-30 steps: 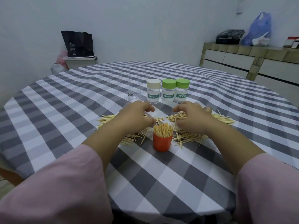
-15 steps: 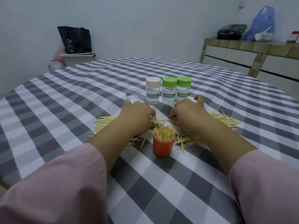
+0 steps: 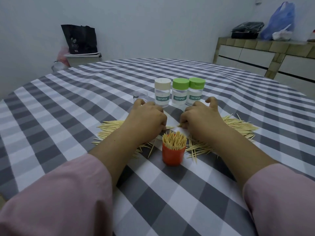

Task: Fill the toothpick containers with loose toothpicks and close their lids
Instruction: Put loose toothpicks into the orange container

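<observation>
Head view: since a second ago both hands have been drawn inward over the loose toothpicks (image 3: 238, 125). The left hand (image 3: 147, 119) is curled, contents hidden; the right hand (image 3: 200, 117) pinches thin wooden sticks. Gathering is judged under way. The orange container (image 3: 173, 155), smooth plastic, stands bristling between the wrists; three capped cylindrical containers (image 3: 179, 94) wait behind.

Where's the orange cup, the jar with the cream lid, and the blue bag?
orange cup (image 3: 173, 154): head view, front wall.
jar with the cream lid (image 3: 162, 93): head view, its label.
blue bag (image 3: 279, 19): head view, its middle.
</observation>
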